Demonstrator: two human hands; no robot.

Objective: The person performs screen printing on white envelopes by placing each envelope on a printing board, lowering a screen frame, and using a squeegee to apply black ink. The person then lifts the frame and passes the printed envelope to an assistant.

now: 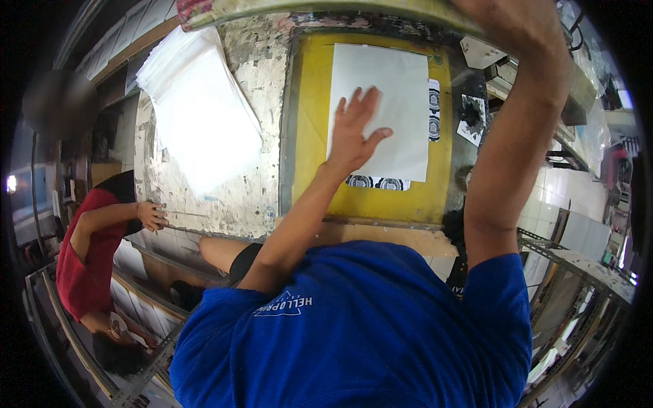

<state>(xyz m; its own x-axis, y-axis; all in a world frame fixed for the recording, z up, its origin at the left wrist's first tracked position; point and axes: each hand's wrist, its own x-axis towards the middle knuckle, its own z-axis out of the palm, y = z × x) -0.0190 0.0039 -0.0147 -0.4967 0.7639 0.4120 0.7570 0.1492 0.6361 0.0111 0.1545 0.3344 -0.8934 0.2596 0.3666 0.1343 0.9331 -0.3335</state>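
Observation:
My left hand [355, 134] lies palm down on a white sheet of paper [401, 75], fingers spread. Under that sheet is a yellow board [309, 163]. Cards with black round emblems [378, 182] peek out below the sheet's lower edge, and more emblem prints [434, 112] show along its right side. High at the upper right, my right hand [510, 19] is raised beside a long pale greenish bar [326, 12] that crosses the top. It overlaps the bar's right end; its fingers run out of the picture, so its grip is hidden.
A fanned stack of white sheets [197, 109] lies on the paint-worn tabletop [265, 61] to the left. Right of the board is a small print with a black blot [471, 119]. A person in a red shirt [85, 251] is at the left, one hand near the table's corner. Metal racks [578, 265] stand at right.

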